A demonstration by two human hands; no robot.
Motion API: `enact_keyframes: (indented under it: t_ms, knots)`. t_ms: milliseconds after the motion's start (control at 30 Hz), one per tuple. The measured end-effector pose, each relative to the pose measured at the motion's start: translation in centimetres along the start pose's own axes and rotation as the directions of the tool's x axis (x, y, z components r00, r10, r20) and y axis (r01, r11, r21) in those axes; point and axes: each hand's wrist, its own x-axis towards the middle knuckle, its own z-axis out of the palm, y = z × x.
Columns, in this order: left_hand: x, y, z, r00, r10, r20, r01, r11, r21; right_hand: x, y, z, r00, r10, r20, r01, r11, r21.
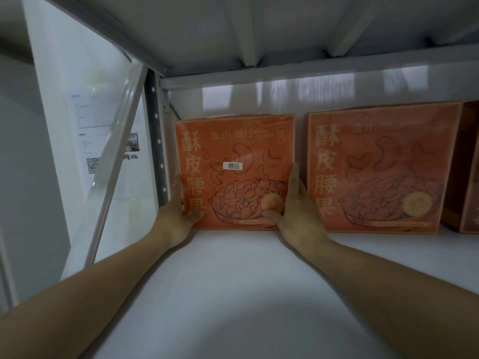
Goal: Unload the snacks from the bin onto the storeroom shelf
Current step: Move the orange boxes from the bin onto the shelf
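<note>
An orange cashew snack box (234, 172) with a small white sticker stands upright at the back left of the white shelf (233, 281). My left hand (178, 211) grips its left edge, thumb on the front face. On the box's right edge my right hand (295, 206) holds it, fingers along the side and thumb across the lower front corner. A second, identical orange box (383, 172) stands upright just to the right. The bin is out of view.
A darker red box (466, 177) shows at the far right edge. The grey shelf upright (155, 141) with holes stands left of the held box. The underside of the upper shelf (259, 35) hangs low overhead. A white wall with printed notices (85, 130) lies to the left.
</note>
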Motion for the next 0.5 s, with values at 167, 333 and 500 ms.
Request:
enact_keyframes:
  t_ms: [167, 333, 500]
  knots:
    - [-0.9, 0.7, -2.1, 0.992, -0.031, 0.120, 0.002, 0.972, 0.234, -0.9, -0.4, -0.5, 0.995, 0.030, 0.099, -0.027, 0.999, -0.033]
    - [-3.5, 2.1, -3.5, 0.992, -0.032, 0.122, -0.036, 0.855, 0.518, -2.7, -2.1, -2.7, 0.994, 0.021, 0.106, 0.006, 0.968, -0.251]
    - [-7.2, 5.2, -4.0, 0.967, 0.127, 0.220, -0.244, 0.699, 0.672, -4.3, -3.3, -4.7, 0.944, -0.153, 0.292, 0.251, 0.907, -0.338]
